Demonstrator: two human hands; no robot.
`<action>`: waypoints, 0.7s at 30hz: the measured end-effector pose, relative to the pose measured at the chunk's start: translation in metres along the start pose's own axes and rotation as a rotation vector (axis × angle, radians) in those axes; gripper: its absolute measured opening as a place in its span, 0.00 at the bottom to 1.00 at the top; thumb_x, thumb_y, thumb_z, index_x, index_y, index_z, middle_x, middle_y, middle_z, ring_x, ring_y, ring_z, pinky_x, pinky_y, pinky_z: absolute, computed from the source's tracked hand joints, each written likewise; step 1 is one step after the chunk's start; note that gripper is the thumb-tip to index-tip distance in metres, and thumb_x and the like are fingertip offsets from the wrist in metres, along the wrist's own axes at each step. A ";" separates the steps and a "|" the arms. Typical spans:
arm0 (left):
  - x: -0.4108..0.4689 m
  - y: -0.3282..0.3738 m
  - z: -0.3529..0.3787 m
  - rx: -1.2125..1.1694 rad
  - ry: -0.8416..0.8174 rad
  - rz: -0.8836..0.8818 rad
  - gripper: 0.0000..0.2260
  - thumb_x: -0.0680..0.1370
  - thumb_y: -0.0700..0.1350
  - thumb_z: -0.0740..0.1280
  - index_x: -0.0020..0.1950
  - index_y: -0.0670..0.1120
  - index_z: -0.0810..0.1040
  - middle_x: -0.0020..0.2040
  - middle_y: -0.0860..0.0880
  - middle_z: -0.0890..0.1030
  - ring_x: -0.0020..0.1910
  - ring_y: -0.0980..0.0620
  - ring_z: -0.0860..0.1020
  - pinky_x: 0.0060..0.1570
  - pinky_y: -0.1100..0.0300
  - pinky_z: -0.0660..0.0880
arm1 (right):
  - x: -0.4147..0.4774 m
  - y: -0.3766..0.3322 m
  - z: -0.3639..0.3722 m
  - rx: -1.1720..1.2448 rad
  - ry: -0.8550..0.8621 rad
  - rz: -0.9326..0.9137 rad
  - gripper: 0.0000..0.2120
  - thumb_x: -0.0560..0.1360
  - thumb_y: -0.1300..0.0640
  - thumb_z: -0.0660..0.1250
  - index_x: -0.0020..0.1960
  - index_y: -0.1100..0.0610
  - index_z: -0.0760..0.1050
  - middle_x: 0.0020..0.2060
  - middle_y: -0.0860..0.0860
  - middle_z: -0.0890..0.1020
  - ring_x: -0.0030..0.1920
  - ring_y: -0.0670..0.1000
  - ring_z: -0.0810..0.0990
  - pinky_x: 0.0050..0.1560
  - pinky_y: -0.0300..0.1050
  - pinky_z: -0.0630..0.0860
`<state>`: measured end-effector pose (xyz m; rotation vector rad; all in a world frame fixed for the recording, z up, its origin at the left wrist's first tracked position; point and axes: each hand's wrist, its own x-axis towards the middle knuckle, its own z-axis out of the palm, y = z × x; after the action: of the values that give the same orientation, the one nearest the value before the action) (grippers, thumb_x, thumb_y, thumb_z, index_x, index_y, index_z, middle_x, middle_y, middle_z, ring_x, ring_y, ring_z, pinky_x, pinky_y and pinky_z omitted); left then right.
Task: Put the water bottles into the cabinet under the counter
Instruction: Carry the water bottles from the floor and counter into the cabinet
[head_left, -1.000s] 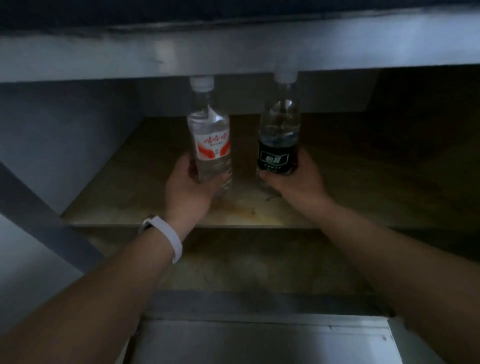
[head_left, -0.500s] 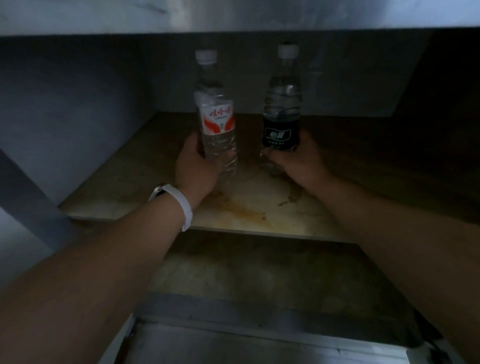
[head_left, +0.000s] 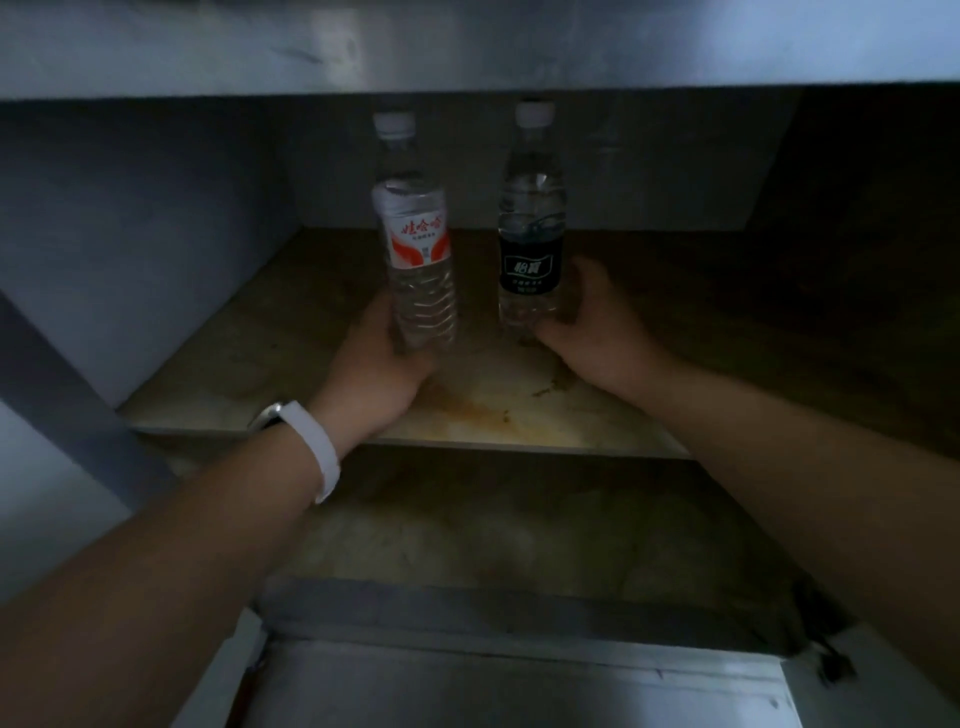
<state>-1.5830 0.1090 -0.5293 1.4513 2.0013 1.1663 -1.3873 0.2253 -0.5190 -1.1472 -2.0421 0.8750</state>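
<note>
Two clear water bottles stand upright, side by side, inside the dark cabinet under the counter. The bottle with the red and white label (head_left: 418, 244) is on the left, its lower part gripped by my left hand (head_left: 382, 364). The bottle with the black label (head_left: 531, 249) is on the right, its base held by my right hand (head_left: 592, 327). Both have white caps just below the counter's underside. Their bases are at or just above the stained shelf (head_left: 493, 415); I cannot tell if they touch it.
The counter's grey front edge (head_left: 467, 47) runs across the top. A grey wall (head_left: 130, 234) closes the cabinet on the left, with a slanted metal brace (head_left: 67, 400) in front. A lower shelf (head_left: 493, 525) and a metal sill (head_left: 519, 680) lie below.
Both hands have carried the bottles deeper into the cabinet, from under the counter's front edge to above the shelf. The bottles stay upright and side by side.
</note>
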 end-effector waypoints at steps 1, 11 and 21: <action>-0.013 0.000 0.000 0.101 -0.005 0.024 0.22 0.79 0.52 0.70 0.70 0.63 0.67 0.69 0.59 0.72 0.64 0.58 0.73 0.67 0.52 0.70 | -0.012 -0.002 -0.004 -0.086 -0.005 -0.008 0.35 0.75 0.49 0.72 0.76 0.47 0.58 0.71 0.48 0.65 0.70 0.49 0.66 0.59 0.41 0.63; -0.089 -0.002 0.003 0.704 0.016 0.363 0.24 0.78 0.54 0.67 0.73 0.49 0.71 0.71 0.48 0.73 0.67 0.46 0.72 0.64 0.49 0.72 | -0.090 -0.012 -0.014 -0.810 -0.219 -0.345 0.27 0.78 0.36 0.56 0.72 0.48 0.66 0.70 0.48 0.69 0.67 0.51 0.68 0.62 0.46 0.67; -0.169 0.067 -0.065 0.816 -0.079 0.288 0.21 0.76 0.53 0.67 0.65 0.45 0.80 0.68 0.42 0.77 0.67 0.39 0.74 0.63 0.44 0.67 | -0.155 -0.099 -0.068 -0.781 -0.482 -0.210 0.29 0.73 0.40 0.55 0.65 0.56 0.76 0.62 0.56 0.78 0.60 0.60 0.76 0.59 0.54 0.72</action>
<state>-1.5272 -0.0637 -0.4624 2.1706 2.3908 0.3376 -1.3154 0.0650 -0.4327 -1.1236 -2.9875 0.2353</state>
